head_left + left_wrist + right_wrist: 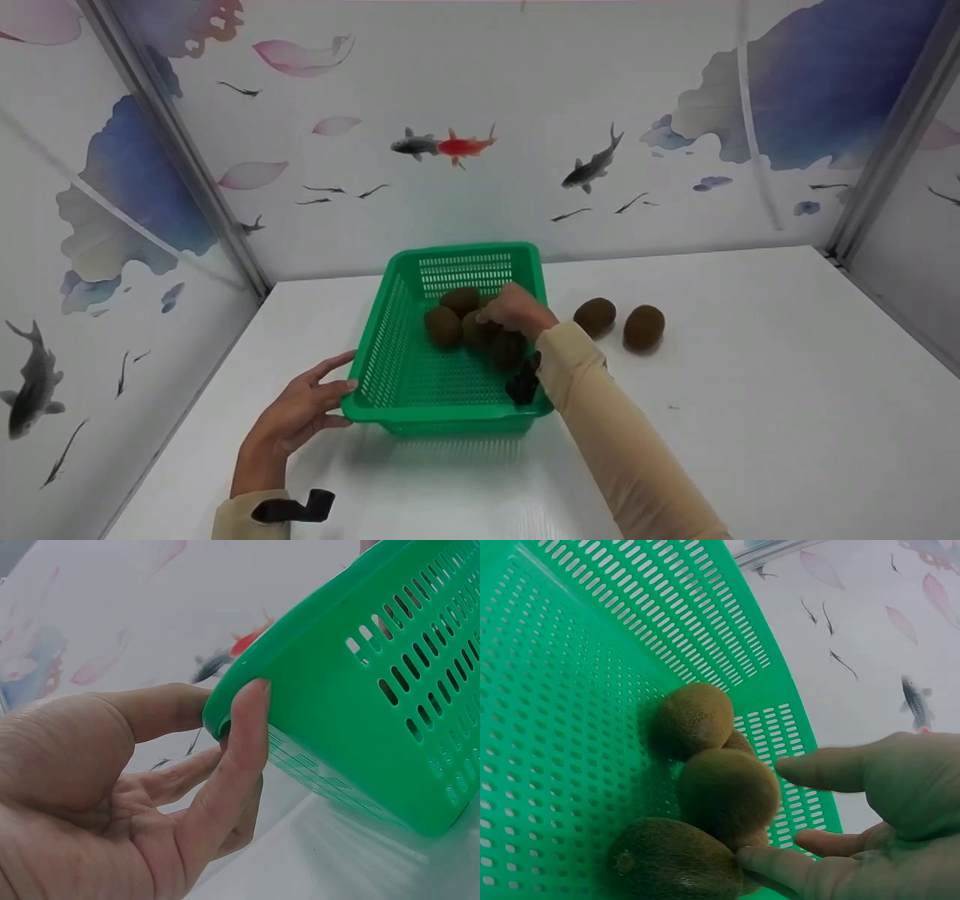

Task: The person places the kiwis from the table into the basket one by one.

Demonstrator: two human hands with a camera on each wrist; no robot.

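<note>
A green plastic basket (442,414) with slotted walls stands on the white table. My left hand (296,416) pinches its left rim near the front corner; in the left wrist view the thumb and fingers (247,727) are on either side of the rim. Inside the basket lie several brown kiwis (442,328), grouped toward the back and right. My right hand (517,309) is over them within the basket. In the right wrist view its thumb and fingers are spread apart, the fingertips right beside a kiwi (729,791) and a darker kiwi (675,859) below it.
Two more kiwis, a left one (595,317) and a right one (644,328), lie on the table (750,390) to the right of the basket. White panels (525,210) painted with fish and petals enclose the table at the back and sides.
</note>
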